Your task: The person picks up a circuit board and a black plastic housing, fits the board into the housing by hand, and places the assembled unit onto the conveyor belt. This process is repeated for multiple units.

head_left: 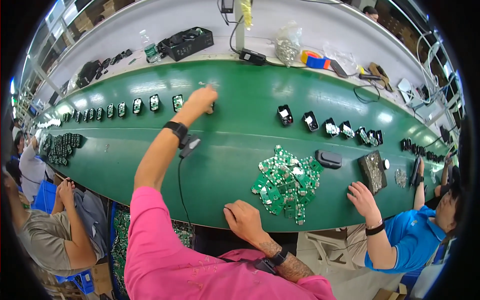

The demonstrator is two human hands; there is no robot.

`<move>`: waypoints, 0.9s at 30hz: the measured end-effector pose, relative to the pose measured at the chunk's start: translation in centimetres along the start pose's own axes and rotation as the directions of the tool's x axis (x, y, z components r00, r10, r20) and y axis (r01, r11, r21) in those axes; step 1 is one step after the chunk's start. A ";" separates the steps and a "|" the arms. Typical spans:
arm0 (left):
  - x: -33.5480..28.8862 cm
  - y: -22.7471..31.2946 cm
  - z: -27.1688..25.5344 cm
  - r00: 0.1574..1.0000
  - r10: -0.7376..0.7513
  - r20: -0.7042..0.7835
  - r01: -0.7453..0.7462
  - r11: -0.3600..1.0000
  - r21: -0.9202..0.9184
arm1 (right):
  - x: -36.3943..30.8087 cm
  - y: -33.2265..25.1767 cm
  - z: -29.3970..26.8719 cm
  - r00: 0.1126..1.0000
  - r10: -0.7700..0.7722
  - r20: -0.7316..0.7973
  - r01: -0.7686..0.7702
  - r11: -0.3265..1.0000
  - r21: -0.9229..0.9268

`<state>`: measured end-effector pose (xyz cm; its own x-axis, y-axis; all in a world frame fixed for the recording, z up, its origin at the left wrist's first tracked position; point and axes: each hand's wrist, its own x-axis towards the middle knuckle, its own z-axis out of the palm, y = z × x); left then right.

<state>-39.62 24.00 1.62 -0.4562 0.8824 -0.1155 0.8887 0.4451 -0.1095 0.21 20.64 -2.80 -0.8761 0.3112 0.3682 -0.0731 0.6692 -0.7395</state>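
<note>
Stretched across the green workbench point(225, 145), my left hand point(201, 100) has its fingers closed on a small black plastic case point(213, 106), mostly hidden beneath it. Just left of this hand stands another black case with a green circuit board point(178, 103) inside. My right hand point(244, 218) rests at the near bench edge, fingers curled in and nothing visible in them. To its right lies a loose heap of green circuit boards point(287, 182).
Filled cases point(137, 105) line the bench leftward; more cases point(310, 121) stand right. A black device point(328, 159) and a metallic-looking block point(372, 171) lie beyond the heap. A co-worker's hand point(364, 200) is near the block. A cable point(181, 185) hangs from my left wrist.
</note>
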 end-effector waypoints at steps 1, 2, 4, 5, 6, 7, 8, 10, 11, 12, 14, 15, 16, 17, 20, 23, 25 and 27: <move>-1.1 -1.7 0.7 0.995 0.004 -0.098 -0.003 1.000 0.004 | 0.0 -0.1 0.1 1.000 -0.001 -0.002 0.001 1.000 0.009; -1.8 -2.9 1.0 0.994 -0.040 -0.099 0.037 0.999 -0.031 | 0.0 0.0 0.3 1.000 -0.025 0.000 0.025 1.000 0.015; -2.1 -2.6 0.6 0.994 -0.062 -0.096 0.055 0.996 -0.066 | -0.1 0.3 0.4 0.999 -0.032 -0.010 0.032 0.999 0.014; -2.3 -1.7 -0.4 0.997 -0.057 -0.060 0.057 0.998 0.009 | -0.3 0.5 0.3 0.999 -0.033 -0.015 0.033 0.999 0.026; -2.5 -1.0 -0.9 0.998 -0.060 -0.028 0.063 0.994 0.087 | -0.3 0.7 0.2 0.999 -0.040 -0.019 0.041 0.998 0.041; -2.1 0.5 -0.8 0.998 -0.047 -0.029 0.049 0.995 0.089 | -0.5 0.7 -0.3 0.999 -0.032 -0.029 0.033 0.999 0.037; -1.7 2.1 -0.6 0.986 -0.009 -0.167 -0.004 0.997 -0.075 | -0.4 0.3 -1.0 1.000 -0.030 -0.010 0.031 0.995 0.092; 0.1 6.9 -0.5 0.938 0.052 -0.343 -0.170 0.931 -0.322 | 0.1 0.0 -2.8 1.000 -0.024 0.003 0.023 0.990 0.139; 1.0 10.4 -0.4 0.922 0.092 -0.376 -0.256 0.873 -0.415 | 0.6 0.2 -4.3 0.998 0.013 -0.057 -0.011 0.999 0.041; 2.0 12.9 0.8 0.903 0.089 -0.420 -0.283 0.859 -0.427 | 1.5 0.2 -5.9 0.993 0.029 -0.113 -0.036 0.998 -0.052; 3.9 16.8 2.0 0.918 0.039 -0.394 -0.237 0.851 -0.469 | 3.1 2.3 -9.4 0.953 0.117 -0.280 -0.177 0.964 -0.199; 4.5 18.4 2.0 0.947 -0.004 -0.321 -0.164 0.854 -0.494 | 3.6 3.7 -11.1 0.927 0.162 -0.337 -0.259 0.928 -0.268; 5.0 19.4 2.6 0.946 -0.091 -0.312 -0.085 0.857 -0.508 | 4.0 5.2 -12.5 0.905 0.243 -0.349 -0.357 0.881 -0.310; 5.5 19.7 2.8 0.943 -0.088 -0.321 -0.094 0.854 -0.512 | 4.3 6.5 -13.5 0.904 0.238 -0.354 -0.356 0.878 -0.320; 5.6 20.0 1.8 0.942 -0.163 -0.294 -0.044 0.807 -0.588 | 6.2 9.0 -14.8 0.936 0.199 -0.290 -0.309 0.859 -0.408; 4.1 18.7 1.7 0.905 -0.247 -0.347 -0.153 0.572 -0.806 | 9.3 8.3 -14.0 0.967 0.214 -0.138 -0.253 0.862 -0.438; 1.0 18.7 0.8 0.898 -0.270 -0.348 -0.184 0.489 -0.853 | 10.8 7.0 -13.2 0.949 0.313 0.038 -0.247 0.811 -0.530; -3.5 18.6 -0.4 0.880 -0.310 -0.361 -0.228 0.391 -0.892 | 11.4 7.2 -12.1 0.940 0.321 0.116 -0.208 0.808 -0.551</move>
<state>-21.51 29.25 0.38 -0.6605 0.6931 0.2888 0.4918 0.1088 0.8639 -4.56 37.17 2.95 -0.9023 0.4289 0.0429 0.3858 0.8481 -0.3632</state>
